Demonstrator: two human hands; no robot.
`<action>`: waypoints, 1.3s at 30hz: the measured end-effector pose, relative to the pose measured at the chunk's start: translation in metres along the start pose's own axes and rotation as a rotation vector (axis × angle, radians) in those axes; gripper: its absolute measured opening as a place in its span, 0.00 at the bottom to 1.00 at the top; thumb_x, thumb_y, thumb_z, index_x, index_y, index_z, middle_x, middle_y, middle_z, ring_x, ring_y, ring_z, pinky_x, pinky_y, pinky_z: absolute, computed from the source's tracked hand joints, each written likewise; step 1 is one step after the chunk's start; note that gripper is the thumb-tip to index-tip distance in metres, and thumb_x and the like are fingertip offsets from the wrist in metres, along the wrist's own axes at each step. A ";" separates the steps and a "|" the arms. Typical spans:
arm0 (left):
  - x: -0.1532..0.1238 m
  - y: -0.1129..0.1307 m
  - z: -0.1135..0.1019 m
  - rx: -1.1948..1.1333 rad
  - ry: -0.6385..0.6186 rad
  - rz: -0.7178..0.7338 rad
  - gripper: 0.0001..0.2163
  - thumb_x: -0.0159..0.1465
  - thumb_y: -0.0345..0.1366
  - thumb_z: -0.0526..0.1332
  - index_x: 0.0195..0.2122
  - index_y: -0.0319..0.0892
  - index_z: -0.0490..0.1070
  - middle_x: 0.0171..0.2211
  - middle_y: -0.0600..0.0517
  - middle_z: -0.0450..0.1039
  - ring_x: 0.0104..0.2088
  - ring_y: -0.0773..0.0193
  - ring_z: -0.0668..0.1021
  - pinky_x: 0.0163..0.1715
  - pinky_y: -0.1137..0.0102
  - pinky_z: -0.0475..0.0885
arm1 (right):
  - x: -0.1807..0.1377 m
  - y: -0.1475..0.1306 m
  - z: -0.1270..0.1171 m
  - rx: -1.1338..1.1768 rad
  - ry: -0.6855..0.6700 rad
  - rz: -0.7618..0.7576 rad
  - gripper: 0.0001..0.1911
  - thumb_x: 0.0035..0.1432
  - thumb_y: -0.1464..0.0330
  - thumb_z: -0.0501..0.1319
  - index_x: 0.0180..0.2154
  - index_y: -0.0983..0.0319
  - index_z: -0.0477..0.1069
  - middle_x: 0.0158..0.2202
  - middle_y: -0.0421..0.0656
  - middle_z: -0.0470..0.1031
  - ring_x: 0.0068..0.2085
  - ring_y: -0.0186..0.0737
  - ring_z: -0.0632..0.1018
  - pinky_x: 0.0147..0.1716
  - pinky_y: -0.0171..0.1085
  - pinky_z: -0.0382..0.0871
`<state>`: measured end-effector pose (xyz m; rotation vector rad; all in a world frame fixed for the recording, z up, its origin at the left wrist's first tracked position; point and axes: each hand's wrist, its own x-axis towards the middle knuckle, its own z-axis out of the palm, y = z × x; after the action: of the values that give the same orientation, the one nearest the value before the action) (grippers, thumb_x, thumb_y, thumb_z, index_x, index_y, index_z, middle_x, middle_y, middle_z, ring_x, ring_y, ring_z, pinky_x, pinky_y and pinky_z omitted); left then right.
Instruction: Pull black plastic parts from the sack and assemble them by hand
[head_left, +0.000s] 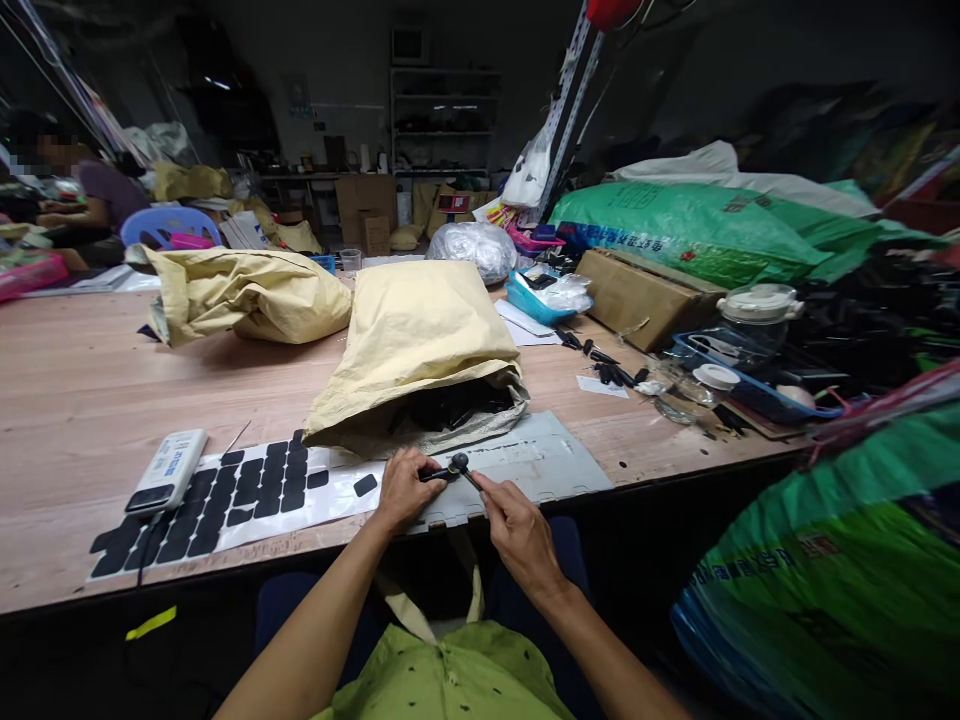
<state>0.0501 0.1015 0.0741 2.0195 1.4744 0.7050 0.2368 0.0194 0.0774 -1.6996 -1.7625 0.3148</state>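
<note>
My left hand [407,487] is closed on a small black part with a round end [459,463], held low over the grey board [555,460] at the table's front edge. My right hand [521,535] pinches a thin dark stick-like piece [472,480] that meets the round end; whether it is a tool or belongs to the part I cannot tell. Just beyond my hands lies a pale yellow sack [427,320], its mouth facing me, with black pieces [450,405] inside. Left of my left hand is a white sheet [337,500] bearing rows of black rounded-square pads [247,485].
A white electronic device [166,470] with a cable stands at left. Behind are another yellow sack [255,295], a blue basket [536,295] and a cardboard box [645,295]. Loose black parts [607,365] lie at right; a big green bag [840,560] bulges beside the table.
</note>
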 end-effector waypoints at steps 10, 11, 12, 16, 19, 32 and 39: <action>-0.002 0.002 -0.004 0.018 -0.004 0.017 0.06 0.55 0.33 0.68 0.35 0.44 0.78 0.34 0.52 0.75 0.40 0.58 0.71 0.42 0.65 0.63 | 0.074 0.045 0.002 -0.312 0.127 0.084 0.16 0.64 0.69 0.54 0.48 0.57 0.77 0.37 0.44 0.76 0.39 0.39 0.72 0.38 0.36 0.62; -0.002 0.003 -0.004 0.016 -0.008 0.017 0.06 0.55 0.33 0.68 0.35 0.44 0.78 0.33 0.52 0.75 0.39 0.58 0.71 0.42 0.65 0.63 | 0.079 0.049 0.005 -0.359 0.118 0.089 0.15 0.64 0.70 0.55 0.48 0.57 0.77 0.36 0.44 0.75 0.38 0.39 0.71 0.37 0.36 0.60; -0.002 0.003 -0.005 0.014 -0.011 0.017 0.06 0.55 0.33 0.68 0.34 0.44 0.78 0.33 0.52 0.74 0.39 0.58 0.71 0.42 0.65 0.63 | 0.082 0.052 0.008 -0.395 0.121 0.091 0.15 0.64 0.70 0.55 0.48 0.57 0.77 0.36 0.44 0.74 0.38 0.39 0.70 0.37 0.36 0.58; -0.002 0.003 -0.006 0.010 -0.029 0.025 0.06 0.54 0.34 0.68 0.34 0.45 0.79 0.33 0.52 0.74 0.40 0.58 0.71 0.43 0.64 0.63 | 0.081 0.056 0.017 -0.445 0.179 0.075 0.15 0.64 0.70 0.56 0.50 0.56 0.76 0.36 0.44 0.73 0.37 0.39 0.67 0.35 0.37 0.52; -0.004 0.003 -0.010 0.009 -0.062 0.052 0.06 0.54 0.34 0.68 0.34 0.46 0.79 0.35 0.52 0.74 0.41 0.57 0.70 0.45 0.63 0.64 | 0.079 0.056 0.018 -0.437 0.180 0.061 0.15 0.63 0.70 0.56 0.49 0.56 0.75 0.36 0.44 0.72 0.37 0.39 0.66 0.34 0.38 0.50; -0.118 -0.017 0.026 0.325 -0.097 0.336 0.12 0.52 0.27 0.68 0.37 0.46 0.75 0.70 0.48 0.48 0.69 0.40 0.52 0.64 0.44 0.51 | 0.080 0.055 0.019 -0.446 0.175 0.074 0.15 0.64 0.69 0.56 0.51 0.56 0.74 0.38 0.44 0.72 0.39 0.41 0.66 0.35 0.38 0.50; -0.098 -0.002 0.016 0.240 0.048 0.319 0.10 0.56 0.38 0.68 0.38 0.46 0.74 0.58 0.43 0.70 0.60 0.41 0.67 0.59 0.47 0.61 | 0.079 0.055 0.018 -0.466 0.173 0.063 0.15 0.64 0.69 0.57 0.50 0.56 0.74 0.37 0.43 0.72 0.38 0.40 0.67 0.35 0.37 0.50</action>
<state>0.0337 0.0060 0.0522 2.4730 1.3292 0.7347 0.2744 0.1069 0.0544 -2.0339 -1.7451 -0.2319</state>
